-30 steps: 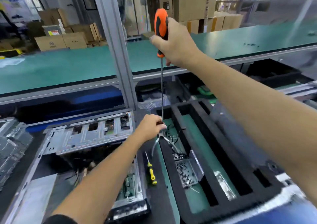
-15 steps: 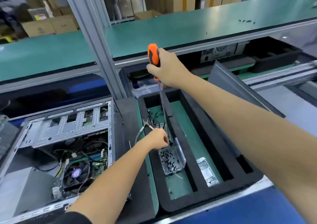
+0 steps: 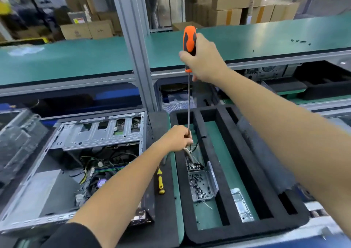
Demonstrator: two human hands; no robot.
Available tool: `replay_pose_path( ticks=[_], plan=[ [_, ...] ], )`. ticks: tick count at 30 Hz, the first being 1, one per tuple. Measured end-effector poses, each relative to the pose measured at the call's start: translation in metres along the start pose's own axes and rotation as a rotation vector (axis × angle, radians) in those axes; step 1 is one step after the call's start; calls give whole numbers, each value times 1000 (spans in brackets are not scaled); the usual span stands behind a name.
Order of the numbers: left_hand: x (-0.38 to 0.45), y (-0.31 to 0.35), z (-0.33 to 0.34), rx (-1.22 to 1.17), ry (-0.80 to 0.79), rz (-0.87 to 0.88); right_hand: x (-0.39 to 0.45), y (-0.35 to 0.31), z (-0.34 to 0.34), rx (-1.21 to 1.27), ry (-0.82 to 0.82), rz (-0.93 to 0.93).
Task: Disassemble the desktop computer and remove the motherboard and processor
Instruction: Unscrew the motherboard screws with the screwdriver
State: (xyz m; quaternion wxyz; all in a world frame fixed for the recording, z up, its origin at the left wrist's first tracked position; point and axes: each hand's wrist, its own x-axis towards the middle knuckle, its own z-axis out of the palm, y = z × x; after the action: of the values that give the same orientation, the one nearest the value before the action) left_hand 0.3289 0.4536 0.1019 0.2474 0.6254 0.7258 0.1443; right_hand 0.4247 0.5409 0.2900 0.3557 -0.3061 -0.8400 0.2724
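Screwdriver (image 3: 189,44) raised; hands (image 3: 175,139) over tray edge (image 3: 173,118).

Right hand (image 3: 206,61) gripping orange screwdriver (image 3: 189,42), left hand (image 3: 175,138) pinching its shaft

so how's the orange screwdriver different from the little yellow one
The orange screwdriver is much longer than the yellow screwdriver, with a long thin shaft. It stands upright over the black foam tray, while the yellow one lies flat on the dark mat beside the computer case. The right hand grips the orange one's handle and the left hand is at its shaft; nobody holds the yellow one.
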Motion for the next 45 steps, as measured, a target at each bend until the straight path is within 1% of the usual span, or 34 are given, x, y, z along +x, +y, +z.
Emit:
replay_pose_path(
  ticks=[3, 5, 11, 18, 23, 27, 29, 31, 37, 40, 45],
  plan=[
    [-16, -16, -30, -99, 162, -8, 17, -34, 6, 83, 30, -101],
    [-29, -30, -47, -151, 230, -24, 25, -56, 17, 108, 30, -146],
    [-72, -93, -82, -141, 283, -87, 33, -115, 77, 140, -36, -200],
    [-126, -181, -112, -109, 213, -107, 34, -177, 165, 143, -114, -216],
    [-154, -240, -131, -43, 131, -110, 31, -210, 221, 112, -119, -204],
    [-170, -272, -133, -101, 100, -62, 25, -223, 252, 127, -133, -174],
    [-176, -280, -133, -78, 85, -23, 23, -228, 259, 109, -131, -156],
    [-182, -285, -133, -51, 38, 0, 20, -232, 264, 132, -139, -139],
    [-193, -301, -127, -13, -62, -6, 8, -228, 274, 182, -251, -161],
    [-198, -303, -121, -13, -74, -38, 5, -227, 274, 194, -325, -157],
    [-196, -308, -118, -17, -69, -61, 5, -226, 269, 214, -391, -144]
  ],
)
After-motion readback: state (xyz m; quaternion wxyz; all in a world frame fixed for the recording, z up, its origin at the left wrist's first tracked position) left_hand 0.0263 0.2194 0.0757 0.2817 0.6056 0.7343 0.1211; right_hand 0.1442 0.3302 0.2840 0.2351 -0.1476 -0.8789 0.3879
